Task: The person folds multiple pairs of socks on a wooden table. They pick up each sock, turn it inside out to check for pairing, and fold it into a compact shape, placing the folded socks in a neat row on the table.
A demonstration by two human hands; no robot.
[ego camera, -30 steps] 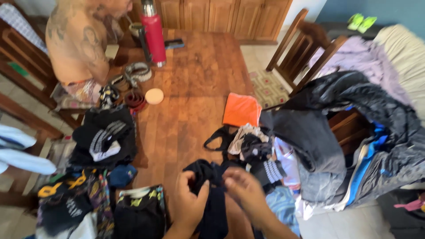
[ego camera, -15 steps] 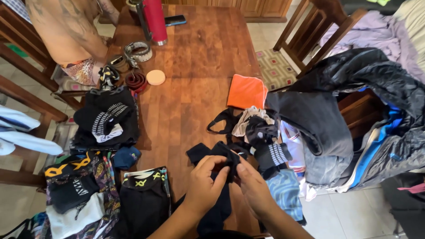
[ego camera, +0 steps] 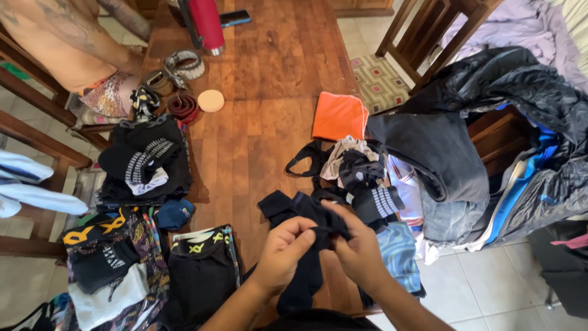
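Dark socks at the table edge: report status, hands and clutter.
Left hand and right hand both pinching the dark socks. Unsorted laundry heap close beside them.

A wooden desk (ego camera: pixel 269 92) of warm brown planks fills the middle, daylight glinting off its far end. Pale floor tiles (ego camera: pixel 490 294) show at lower right, and a patterned rug (ego camera: pixel 376 83) lies on the floor beyond the desk's right edge. A wooden chair (ego camera: pixel 429 37) stands beside that rug, at the desk's far right corner. On the left, dark wooden chair rails (ego camera: pixel 37 132) run beside the desk. A pale sofa (ego camera: pixel 572 24) sits at top right.
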